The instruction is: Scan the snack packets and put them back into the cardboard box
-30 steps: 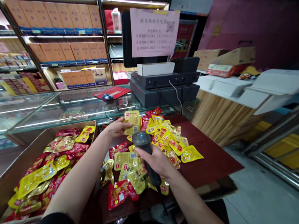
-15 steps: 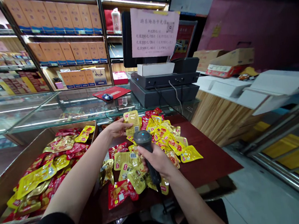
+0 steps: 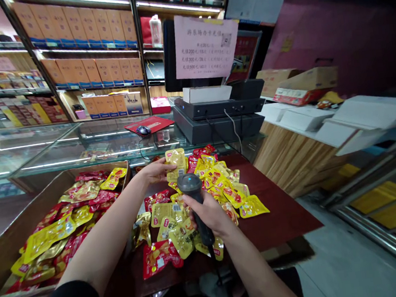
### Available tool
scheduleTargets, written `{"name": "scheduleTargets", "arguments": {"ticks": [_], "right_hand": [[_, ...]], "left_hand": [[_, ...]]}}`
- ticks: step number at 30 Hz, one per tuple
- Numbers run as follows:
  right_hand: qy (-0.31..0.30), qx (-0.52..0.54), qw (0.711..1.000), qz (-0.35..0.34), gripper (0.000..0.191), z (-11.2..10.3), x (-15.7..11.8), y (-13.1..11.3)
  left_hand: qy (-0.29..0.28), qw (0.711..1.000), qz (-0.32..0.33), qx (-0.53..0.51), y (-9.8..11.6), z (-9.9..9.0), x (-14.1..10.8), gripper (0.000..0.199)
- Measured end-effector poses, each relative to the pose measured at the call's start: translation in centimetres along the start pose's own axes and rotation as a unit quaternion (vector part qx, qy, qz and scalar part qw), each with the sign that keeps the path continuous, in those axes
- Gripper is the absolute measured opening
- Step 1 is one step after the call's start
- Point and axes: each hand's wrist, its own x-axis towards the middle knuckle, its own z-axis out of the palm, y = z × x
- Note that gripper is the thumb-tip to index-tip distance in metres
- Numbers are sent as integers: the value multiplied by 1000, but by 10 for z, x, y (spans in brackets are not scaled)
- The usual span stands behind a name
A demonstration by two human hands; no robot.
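My left hand [image 3: 155, 171] pinches a yellow foil snack packet [image 3: 176, 163] by its side, holding it upright above the heap. My right hand [image 3: 205, 213] is closed around the grip of a black handheld barcode scanner [image 3: 202, 224], whose round head [image 3: 189, 183] points up toward that packet. Below my hands, a loose pile of yellow and red snack packets [image 3: 224, 193] lies on a dark red tabletop [image 3: 281, 220]. A red packet [image 3: 159, 259] lies nearest my body.
To the left, a cardboard box [image 3: 114, 168] holds several more packets. Behind stand a glass display counter [image 3: 76, 143], a cash register [image 3: 219, 117] with cables, and shelves of boxed goods [image 3: 88, 65]. A wooden counter [image 3: 292, 157] stands at right.
The scanner has swung slightly more upright in my right hand since the oldest frame. The held packet stays close to the scanner head, and the whole view has shifted slightly.
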Motion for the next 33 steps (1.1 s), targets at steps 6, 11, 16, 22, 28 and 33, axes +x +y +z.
{"name": "scheduleTargets", "arguments": {"ticks": [6, 11, 16, 22, 28, 33], "right_hand": [[-17, -32, 999, -14, 30, 3, -1, -12], [-62, -40, 997, -35, 33, 18, 5, -21], [-117, -40, 992, -34, 32, 52, 13, -27], [-212, -31, 976, -45, 33, 99, 15, -28], [-218, -31, 975, -33, 33, 101, 13, -23], [-159, -25, 986, -36, 31, 67, 20, -18]], "left_hand": [[32, 999, 15, -3, 13, 2, -11, 45], [94, 994, 39, 33, 42, -27, -58, 56], [208, 973, 42, 87, 66, -78, -136, 59], [343, 927, 70, 133, 85, -115, -223, 39], [352, 923, 63, 139, 92, -116, -224, 40], [256, 954, 36, 152, 76, -83, -148, 45]]}}
